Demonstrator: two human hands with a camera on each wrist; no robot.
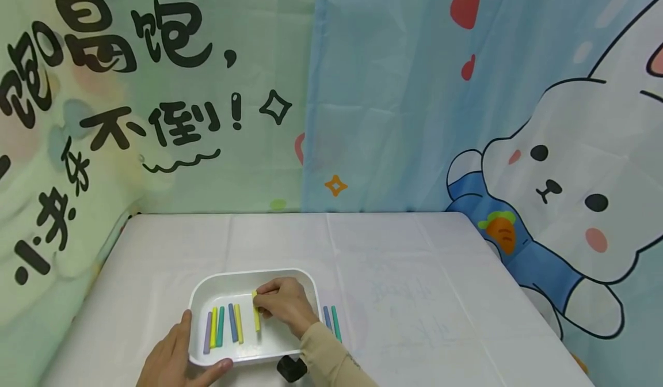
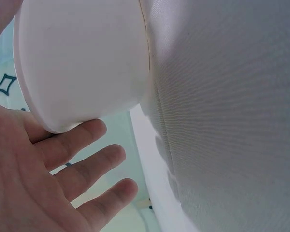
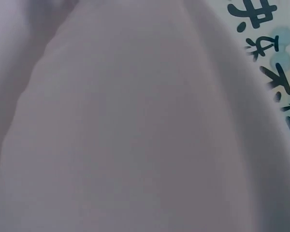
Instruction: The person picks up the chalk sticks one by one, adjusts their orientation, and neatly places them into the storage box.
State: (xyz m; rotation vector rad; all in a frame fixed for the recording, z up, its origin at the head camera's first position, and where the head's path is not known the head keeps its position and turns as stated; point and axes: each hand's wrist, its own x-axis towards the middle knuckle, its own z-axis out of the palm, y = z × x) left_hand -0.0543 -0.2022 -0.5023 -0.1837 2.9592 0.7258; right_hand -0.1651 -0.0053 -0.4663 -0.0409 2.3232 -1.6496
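My right hand (image 1: 287,303) pinches a slim yellow stick (image 1: 256,319) between thumb and fingers over the white tray (image 1: 279,349). To its left, several pastel sticks lie side by side on the tray floor: a purple stick (image 1: 208,333), a yellow one, a green stick (image 1: 220,326), a blue stick (image 1: 232,322) and another yellow one. My left hand (image 1: 173,355) is at the tray's near left corner, fingers straight and thumb spread. In the left wrist view, a fingertip touches the tray's outer wall (image 2: 87,63). A pale surface fills most of the right wrist view; the right hand is outside it.
A blue stick (image 1: 327,318) and a green stick (image 1: 336,323) lie on the white tablecloth (image 1: 440,306), right of the tray. A small black block (image 1: 292,368) sits by the right sleeve. Printed curtains (image 1: 383,116) hang behind the table.
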